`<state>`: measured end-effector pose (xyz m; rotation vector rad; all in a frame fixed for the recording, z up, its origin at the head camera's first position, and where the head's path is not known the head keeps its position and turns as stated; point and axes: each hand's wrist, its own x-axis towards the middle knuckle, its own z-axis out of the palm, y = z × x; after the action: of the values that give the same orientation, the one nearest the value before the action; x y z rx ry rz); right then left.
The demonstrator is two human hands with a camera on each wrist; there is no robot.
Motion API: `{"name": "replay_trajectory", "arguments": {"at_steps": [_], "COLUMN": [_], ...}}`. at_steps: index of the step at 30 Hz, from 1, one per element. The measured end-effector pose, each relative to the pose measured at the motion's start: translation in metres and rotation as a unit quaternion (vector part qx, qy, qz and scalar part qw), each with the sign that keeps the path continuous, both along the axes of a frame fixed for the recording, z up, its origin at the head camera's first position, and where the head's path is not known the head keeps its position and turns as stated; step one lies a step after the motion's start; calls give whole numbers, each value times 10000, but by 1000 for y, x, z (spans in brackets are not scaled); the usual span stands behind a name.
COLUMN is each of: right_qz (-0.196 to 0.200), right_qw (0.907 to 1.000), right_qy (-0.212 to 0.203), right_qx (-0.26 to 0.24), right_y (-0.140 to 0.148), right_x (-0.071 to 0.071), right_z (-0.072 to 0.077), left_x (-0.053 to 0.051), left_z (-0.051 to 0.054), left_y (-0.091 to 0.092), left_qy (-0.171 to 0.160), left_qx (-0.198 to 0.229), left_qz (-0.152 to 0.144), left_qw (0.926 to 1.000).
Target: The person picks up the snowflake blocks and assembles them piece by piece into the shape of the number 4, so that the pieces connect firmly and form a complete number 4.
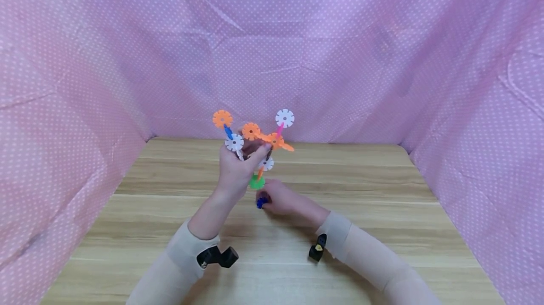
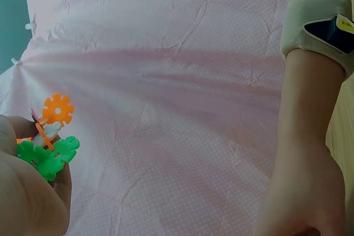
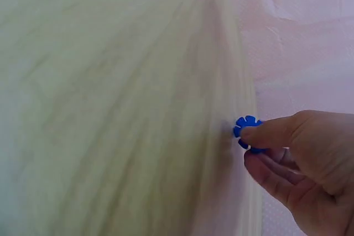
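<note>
My left hand (image 1: pixel 238 170) grips a branching build of notched plastic discs above the table. An orange disc (image 1: pixel 222 119) and a white disc (image 1: pixel 284 118) stick out at its upper ends, joined by blue and pink pieces. At its lower end hangs a green disc (image 1: pixel 257 182), which the left wrist view shows beside a second green one. Just below the build, my right hand (image 1: pixel 280 197) pinches a blue notched disc (image 3: pixel 247 124) between thumb and fingers, low over the wood. Part of the build is hidden behind my left hand.
A wooden table (image 1: pixel 374 229) spreads beneath both hands. Pink dotted cloth (image 1: pixel 297 50) hangs behind it and at both sides. Each forearm carries a black wrist camera (image 1: pixel 217 256) strapped over a pale sleeve.
</note>
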<state>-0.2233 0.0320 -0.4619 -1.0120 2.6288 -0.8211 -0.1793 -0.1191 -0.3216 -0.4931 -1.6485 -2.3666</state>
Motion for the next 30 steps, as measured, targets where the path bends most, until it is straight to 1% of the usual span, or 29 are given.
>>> {"name": "replay_trajectory", "arguments": {"at_steps": [3, 5, 9, 11, 12, 13, 15, 18, 21, 23, 24, 26, 28, 30], "right_qz": [-205, -382, -692, -904, -1015, -1139, -1312, -1518, -1474, -1333, -1246, -1066, -912, -810], "right_qw": [9983, 9958, 9886, 9809, 9756, 9692, 9525, 9197, 8847, 8657, 8584, 8482, 8415, 8374], "right_qy": [-282, -349, -101, 61, 94, 99, 81, -48, -80, -44, -4, 132, 276, 388], "right_qx": [-463, -754, -1334, -1720, -1944, -2182, -2745, -3620, -4422, -4825, -4976, -5187, -5318, -5392], "right_y": [10, 19, 40, 50, 55, 59, 66, 78, 85, 87, 87, 87, 86, 85], "right_x": [-1, -3, -7, -7, -6, -5, -1, 5, 15, 22, 26, 33, 39, 43], "right_z": [3, 6, 18, 27, 32, 38, 51, 73, 95, 107, 113, 122, 128, 132], "left_x": [1, 1, -1, -2, -2, -3, -3, -3, -3, -3, -3, -3, -3, -3], "left_z": [0, 0, 1, 2, 2, 2, 2, 2, 2, 2, 1, 1, 0, -1], "left_y": [-1, -2, -2, -2, -3, -3, -5, -4, -3, -2, -1, 0, 2, 3], "left_qy": [-21, 1, 123, 223, 257, 295, 358, 388, 427, 442, 448, 432, 388, 319], "left_qx": [14, 20, -14, -42, -60, -69, -113, -199, -253, -248, -232, -192, -180, -191], "left_qz": [36, 34, 11, 10, 29, 43, 74, 99, 76, 46, 31, 11, 19, 17], "left_qw": [10000, 10000, 9999, 9997, 9996, 9995, 9993, 9990, 9987, 9987, 9987, 9989, 9991, 9993]}}
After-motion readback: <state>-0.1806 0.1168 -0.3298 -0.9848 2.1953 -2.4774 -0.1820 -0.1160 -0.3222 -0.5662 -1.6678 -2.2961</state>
